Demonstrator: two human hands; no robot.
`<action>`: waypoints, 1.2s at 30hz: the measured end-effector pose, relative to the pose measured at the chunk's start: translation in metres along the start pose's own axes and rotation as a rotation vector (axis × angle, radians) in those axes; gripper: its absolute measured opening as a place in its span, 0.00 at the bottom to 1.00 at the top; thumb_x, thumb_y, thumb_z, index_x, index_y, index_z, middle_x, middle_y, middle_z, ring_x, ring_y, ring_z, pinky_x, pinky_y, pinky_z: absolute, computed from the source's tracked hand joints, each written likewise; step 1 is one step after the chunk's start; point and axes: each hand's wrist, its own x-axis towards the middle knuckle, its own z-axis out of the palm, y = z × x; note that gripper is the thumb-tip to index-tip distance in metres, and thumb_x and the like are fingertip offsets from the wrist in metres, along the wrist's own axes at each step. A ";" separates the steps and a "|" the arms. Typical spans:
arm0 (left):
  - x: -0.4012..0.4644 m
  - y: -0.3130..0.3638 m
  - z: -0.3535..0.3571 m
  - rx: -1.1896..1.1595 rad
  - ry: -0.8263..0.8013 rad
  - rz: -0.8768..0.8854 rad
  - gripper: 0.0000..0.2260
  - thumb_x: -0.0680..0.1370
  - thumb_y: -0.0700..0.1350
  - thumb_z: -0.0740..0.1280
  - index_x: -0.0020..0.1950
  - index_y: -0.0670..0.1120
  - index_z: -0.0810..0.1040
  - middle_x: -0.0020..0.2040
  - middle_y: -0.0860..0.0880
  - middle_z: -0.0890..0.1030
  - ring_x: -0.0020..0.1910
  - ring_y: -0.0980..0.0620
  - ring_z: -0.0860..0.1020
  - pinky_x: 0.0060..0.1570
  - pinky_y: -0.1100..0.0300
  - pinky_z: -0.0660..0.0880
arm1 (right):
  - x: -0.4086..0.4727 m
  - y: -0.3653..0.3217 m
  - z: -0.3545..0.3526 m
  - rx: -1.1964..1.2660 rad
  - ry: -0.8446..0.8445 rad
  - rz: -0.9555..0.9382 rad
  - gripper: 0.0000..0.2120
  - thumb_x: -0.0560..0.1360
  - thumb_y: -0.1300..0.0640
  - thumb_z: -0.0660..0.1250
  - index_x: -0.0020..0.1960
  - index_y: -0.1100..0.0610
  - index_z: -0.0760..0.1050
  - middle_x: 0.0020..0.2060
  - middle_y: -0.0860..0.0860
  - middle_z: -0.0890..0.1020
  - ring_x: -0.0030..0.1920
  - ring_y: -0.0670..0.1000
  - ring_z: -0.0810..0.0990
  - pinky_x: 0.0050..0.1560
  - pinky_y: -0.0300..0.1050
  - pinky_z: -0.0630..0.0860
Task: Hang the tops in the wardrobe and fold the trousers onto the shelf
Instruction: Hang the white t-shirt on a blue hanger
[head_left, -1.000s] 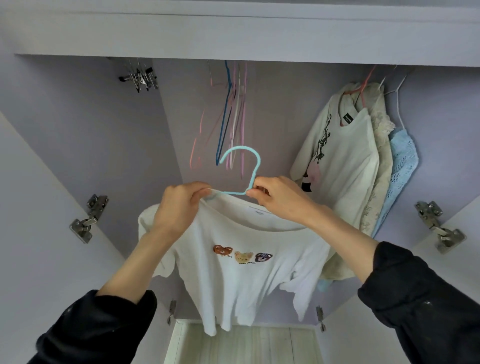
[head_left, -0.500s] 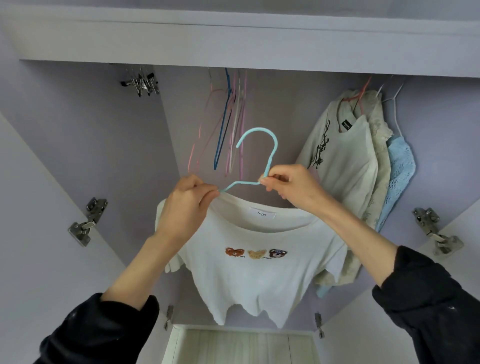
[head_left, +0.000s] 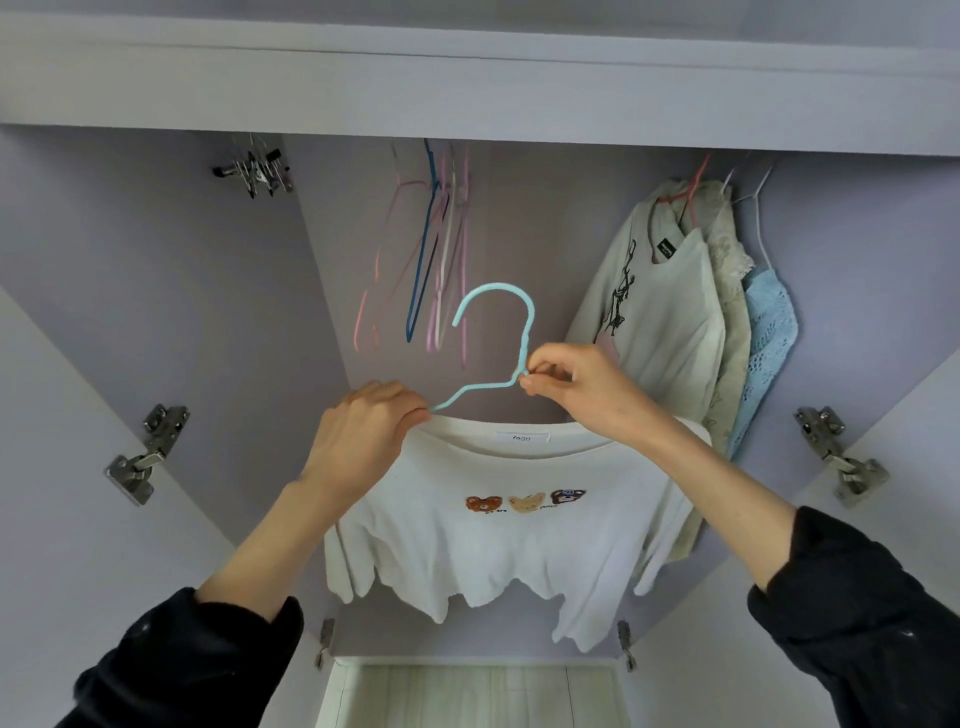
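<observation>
White tee (head_left: 498, 530), soft and light, hangs mid-wardrobe on a thin blue hanger (head_left: 496, 343); right hand (head_left: 582, 389) pinches the hook's neck (the best hold), left hand (head_left: 363, 431) grips its shoulder.

Tops (head_left: 675, 312) right of empty hangers (head_left: 436, 249), seemingly.

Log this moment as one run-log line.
left hand grips hanger arm | right hand pinches light blue hanger neck | white T-shirt on hanger | hook unhung
</observation>
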 end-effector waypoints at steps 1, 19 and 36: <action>0.000 -0.001 0.000 0.005 -0.009 0.003 0.08 0.79 0.46 0.64 0.51 0.46 0.81 0.47 0.49 0.81 0.46 0.45 0.77 0.37 0.59 0.66 | -0.001 0.000 0.001 -0.008 -0.005 -0.001 0.10 0.75 0.60 0.67 0.37 0.49 0.75 0.34 0.41 0.80 0.33 0.36 0.75 0.38 0.28 0.67; 0.000 0.028 0.040 -0.540 -0.104 -0.139 0.04 0.77 0.36 0.66 0.44 0.41 0.81 0.39 0.54 0.74 0.38 0.54 0.73 0.40 0.75 0.65 | -0.056 0.034 -0.036 0.176 -0.168 0.298 0.07 0.78 0.63 0.63 0.46 0.58 0.80 0.26 0.44 0.75 0.27 0.44 0.68 0.28 0.34 0.66; 0.084 0.096 -0.015 0.124 0.454 0.450 0.20 0.74 0.35 0.60 0.65 0.42 0.75 0.65 0.39 0.73 0.65 0.39 0.66 0.61 0.43 0.66 | -0.036 0.061 -0.085 1.087 -0.032 0.711 0.19 0.74 0.75 0.52 0.57 0.64 0.76 0.35 0.52 0.75 0.29 0.45 0.70 0.25 0.34 0.68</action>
